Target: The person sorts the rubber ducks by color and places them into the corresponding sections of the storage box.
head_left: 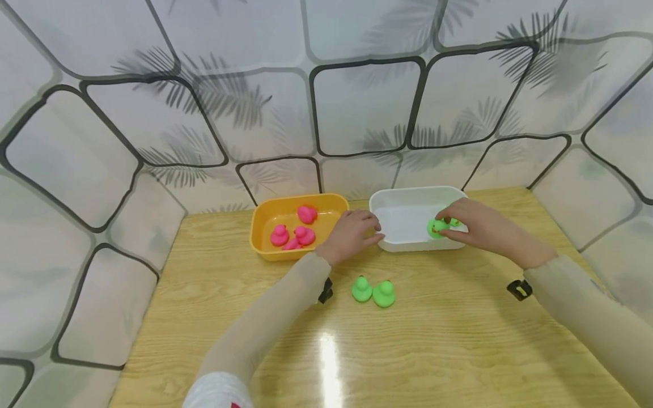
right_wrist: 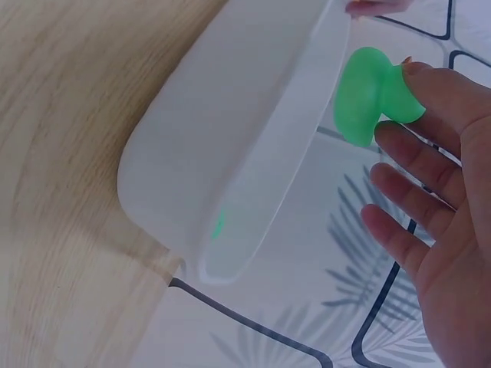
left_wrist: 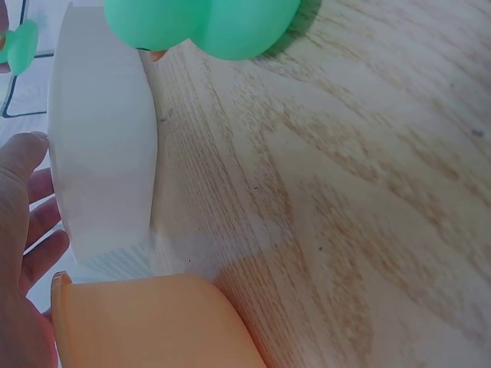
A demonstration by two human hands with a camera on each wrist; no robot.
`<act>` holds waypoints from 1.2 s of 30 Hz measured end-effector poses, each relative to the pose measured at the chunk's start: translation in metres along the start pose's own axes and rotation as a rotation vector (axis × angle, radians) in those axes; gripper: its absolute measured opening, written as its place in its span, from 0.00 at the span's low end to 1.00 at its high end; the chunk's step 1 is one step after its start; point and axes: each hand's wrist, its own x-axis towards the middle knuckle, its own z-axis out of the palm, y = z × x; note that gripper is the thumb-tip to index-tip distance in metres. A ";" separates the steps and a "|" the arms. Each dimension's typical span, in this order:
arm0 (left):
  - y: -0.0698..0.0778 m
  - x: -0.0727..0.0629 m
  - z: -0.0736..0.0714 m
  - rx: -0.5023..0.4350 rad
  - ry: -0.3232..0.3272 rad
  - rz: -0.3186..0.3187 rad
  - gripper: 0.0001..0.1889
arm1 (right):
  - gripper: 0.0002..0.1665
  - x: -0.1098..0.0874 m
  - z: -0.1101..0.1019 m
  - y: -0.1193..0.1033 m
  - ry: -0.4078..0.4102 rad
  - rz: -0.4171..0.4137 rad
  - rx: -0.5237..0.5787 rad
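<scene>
My right hand (head_left: 471,224) pinches a green rubber duck (right_wrist: 360,96) by its head between thumb and index finger, over the right end of the white bin (head_left: 403,215). Another bit of green (head_left: 456,222) shows inside that bin, mostly hidden by the hand. My left hand (head_left: 351,235) holds nothing. Its fingers are loosely bent at the white bin's left end, near the orange bin's right corner. In the left wrist view its thumb (left_wrist: 24,153) lies at the white bin's rim; whether it touches I cannot tell.
Two green ducks (head_left: 384,293) sit side by side on the wooden table (head_left: 433,340), in front of the bins. Several pink ducks (head_left: 279,235) lie in the orange bin (head_left: 262,254) at left. A patterned wall (head_left: 367,107) rises close behind both bins.
</scene>
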 end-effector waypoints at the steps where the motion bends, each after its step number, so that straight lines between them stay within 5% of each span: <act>1: 0.000 0.000 0.000 -0.002 -0.002 -0.001 0.14 | 0.17 0.001 -0.001 0.001 -0.003 0.007 -0.002; 17: 0.004 -0.001 -0.003 0.005 -0.009 0.001 0.14 | 0.15 0.021 -0.012 0.017 -0.159 0.195 0.006; 36: 0.004 -0.002 -0.001 0.022 -0.006 0.002 0.14 | 0.16 0.006 -0.005 0.030 -0.210 0.262 0.005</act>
